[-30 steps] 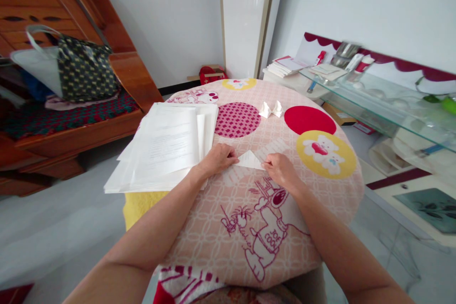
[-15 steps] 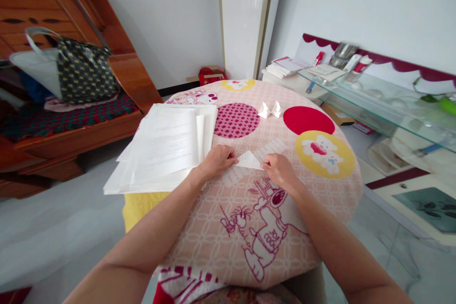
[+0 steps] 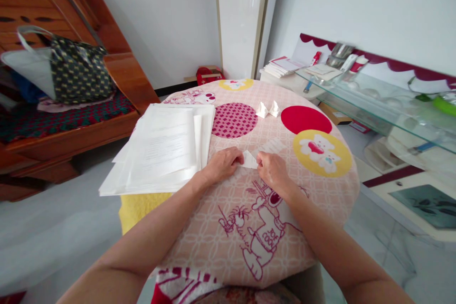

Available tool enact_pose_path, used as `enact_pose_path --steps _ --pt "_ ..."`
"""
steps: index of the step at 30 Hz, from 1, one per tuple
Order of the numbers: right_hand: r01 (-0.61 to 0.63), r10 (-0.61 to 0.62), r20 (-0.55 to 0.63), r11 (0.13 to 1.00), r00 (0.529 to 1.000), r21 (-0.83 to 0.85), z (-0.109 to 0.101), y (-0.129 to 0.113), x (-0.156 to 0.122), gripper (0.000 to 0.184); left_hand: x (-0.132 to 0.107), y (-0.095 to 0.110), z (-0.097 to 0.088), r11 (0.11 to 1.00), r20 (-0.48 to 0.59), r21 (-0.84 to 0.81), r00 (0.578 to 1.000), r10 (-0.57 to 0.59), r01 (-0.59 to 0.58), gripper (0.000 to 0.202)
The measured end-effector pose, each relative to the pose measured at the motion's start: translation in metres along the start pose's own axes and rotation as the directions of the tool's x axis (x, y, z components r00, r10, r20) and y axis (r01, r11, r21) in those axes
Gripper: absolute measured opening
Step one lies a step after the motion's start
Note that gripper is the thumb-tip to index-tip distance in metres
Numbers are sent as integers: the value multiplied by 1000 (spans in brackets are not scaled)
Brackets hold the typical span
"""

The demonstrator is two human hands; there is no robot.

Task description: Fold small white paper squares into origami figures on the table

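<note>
A small folded piece of white paper (image 3: 249,159), peaked at the top, lies low over the table between my hands. My left hand (image 3: 225,163) pinches its left end with curled fingers. On its right end, my right hand (image 3: 273,169) is closed the same way, the fingertips partly hidden. Just beyond the right hand, a flat slip of paper (image 3: 273,146) with faint lines rests on the cloth. Farther back stand two small folded paper shapes (image 3: 262,110), side by side.
A stack of printed sheets (image 3: 162,147) covers the table's left side, overhanging its edge. A patterned cloth (image 3: 210,237) covers the round table. To the right is a glass shelf (image 3: 366,99) with assorted items; a wooden bench (image 3: 121,80) with bags stands left.
Both hands have drawn closer together, and the folded paper between them shows narrower. The camera view has shifted slightly. The two folded shapes and the stack stay in place.
</note>
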State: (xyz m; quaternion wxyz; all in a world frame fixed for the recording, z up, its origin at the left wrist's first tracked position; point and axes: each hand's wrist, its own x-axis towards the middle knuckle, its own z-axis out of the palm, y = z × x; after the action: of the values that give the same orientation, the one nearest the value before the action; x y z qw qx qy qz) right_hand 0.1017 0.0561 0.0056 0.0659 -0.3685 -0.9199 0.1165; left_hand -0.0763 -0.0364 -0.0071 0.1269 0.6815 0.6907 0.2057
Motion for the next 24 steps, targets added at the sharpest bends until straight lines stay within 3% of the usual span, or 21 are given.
enact_pose_path --steps 9,15,24 --pt "-103 86 96 977 992 186 -7 0 12 7 8 22 -1 969 -25 32 970 -244 245 11" --pt "-146 130 108 977 986 157 -7 -6 14 14 10 26 0 960 -39 43 961 -274 276 15" --pt "-147 119 148 970 982 193 -8 1 18 4 11 21 -1 967 -10 4 967 -256 256 11"
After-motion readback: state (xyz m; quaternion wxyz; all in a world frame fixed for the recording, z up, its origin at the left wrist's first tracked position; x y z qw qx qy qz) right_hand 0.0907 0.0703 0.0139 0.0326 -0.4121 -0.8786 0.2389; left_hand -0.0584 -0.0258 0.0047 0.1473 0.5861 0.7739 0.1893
